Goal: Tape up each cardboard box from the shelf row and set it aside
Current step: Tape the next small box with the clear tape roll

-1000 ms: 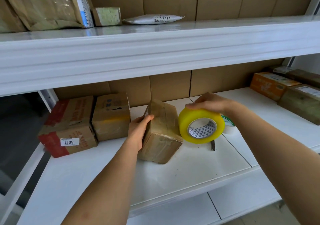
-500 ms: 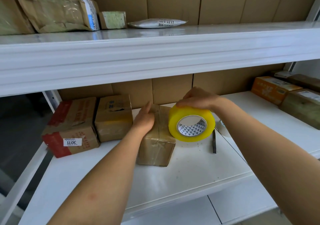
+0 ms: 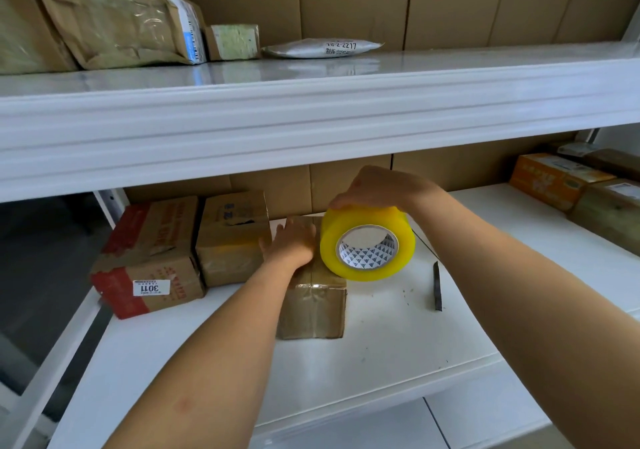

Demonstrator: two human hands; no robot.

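At the centre of the frame the left hand [image 3: 291,241] lies flat, fingers straight, on top of the small cardboard box [image 3: 313,305], apparently to pin it to the white shelf [image 3: 381,355]. The right hand [image 3: 375,189] grips the yellow tape roll [image 3: 367,242] from above, its edge against the box top, probably ready to run tape along the seam.

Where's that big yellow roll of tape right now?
The yellow tape roll is mid-frame on the lower shelf, gripped from above by the right hand, against the right top edge of the small box.
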